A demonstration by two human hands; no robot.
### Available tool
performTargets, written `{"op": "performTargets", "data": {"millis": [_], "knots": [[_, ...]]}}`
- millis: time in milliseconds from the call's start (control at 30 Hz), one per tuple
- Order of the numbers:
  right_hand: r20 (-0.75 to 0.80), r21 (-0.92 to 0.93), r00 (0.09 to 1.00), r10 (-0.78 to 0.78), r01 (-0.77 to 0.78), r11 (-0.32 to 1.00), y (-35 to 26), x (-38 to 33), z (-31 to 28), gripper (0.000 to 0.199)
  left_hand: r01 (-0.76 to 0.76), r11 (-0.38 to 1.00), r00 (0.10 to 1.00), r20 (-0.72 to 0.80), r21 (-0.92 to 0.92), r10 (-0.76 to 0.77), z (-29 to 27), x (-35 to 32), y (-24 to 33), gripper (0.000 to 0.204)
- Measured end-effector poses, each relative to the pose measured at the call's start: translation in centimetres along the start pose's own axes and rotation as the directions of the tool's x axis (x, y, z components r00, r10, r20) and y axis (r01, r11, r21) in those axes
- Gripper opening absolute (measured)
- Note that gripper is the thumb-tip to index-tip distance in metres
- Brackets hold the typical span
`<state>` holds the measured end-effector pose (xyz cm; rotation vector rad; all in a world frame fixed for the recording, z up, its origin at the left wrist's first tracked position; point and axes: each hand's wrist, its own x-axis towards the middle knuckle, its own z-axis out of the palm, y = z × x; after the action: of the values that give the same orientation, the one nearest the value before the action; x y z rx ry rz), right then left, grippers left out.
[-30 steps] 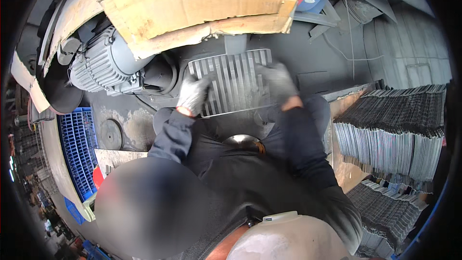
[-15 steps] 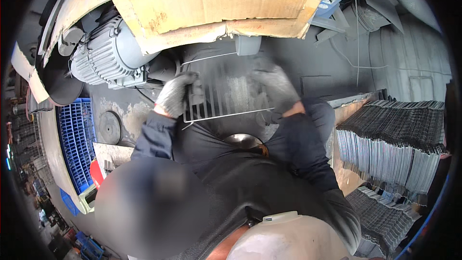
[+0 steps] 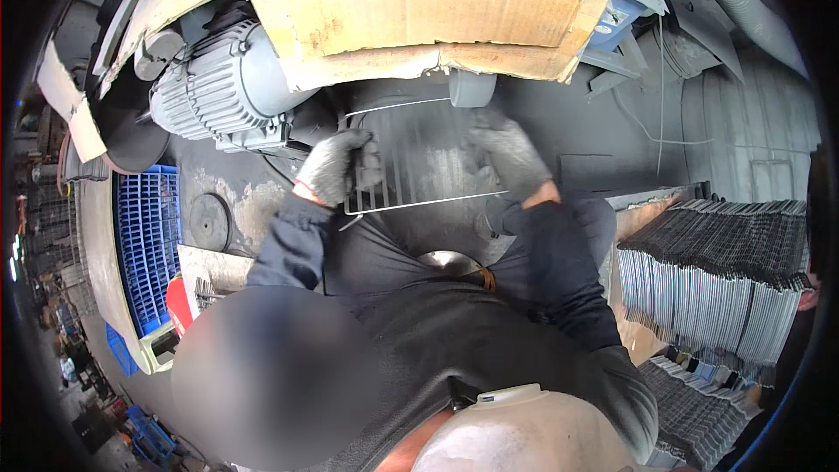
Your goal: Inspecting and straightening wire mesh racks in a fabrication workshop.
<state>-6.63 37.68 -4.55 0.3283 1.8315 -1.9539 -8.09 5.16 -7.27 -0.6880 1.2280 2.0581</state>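
Between my gloved hands is a metal wire rack (image 3: 428,203), a rectangular frame with several thin parallel bars, held above my lap. My left hand (image 3: 339,164), in a grey-white work glove, is closed on the rack's left side. At its right side is my right hand (image 3: 514,160), gloved too, its fingers curled in on the rack and somewhat blurred by motion. The rack's far edge lies close to a grey block-shaped part (image 3: 473,89) jutting from under a cardboard sheet (image 3: 419,0). The rack's right part is blurred and partly covered by the hand.
A ribbed grey motor (image 3: 214,87) stands at the far left, beside a round disc (image 3: 210,222) on the floor. A blue plastic crate (image 3: 150,245) is at the left. Tall stacks of wire racks (image 3: 708,271) stand on the right. A grey duct (image 3: 734,0) runs at the far right.
The whole view has shifted slightly, so surroundings appear farther right. Both hands keep their places on the rack, with blur around the right hand in both frames.
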Motion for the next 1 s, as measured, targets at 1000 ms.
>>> {"op": "performTargets", "data": {"millis": [1000], "knots": [[0.077, -0.93, -0.328, -0.942, -0.363, 0.05, -19.9, -44.9, -22.9, 0.023, -0.136, 0.448, 0.464, -0.342, 0.884, 0.817, -38.2, -37.4, -19.3, 0.023]]}}
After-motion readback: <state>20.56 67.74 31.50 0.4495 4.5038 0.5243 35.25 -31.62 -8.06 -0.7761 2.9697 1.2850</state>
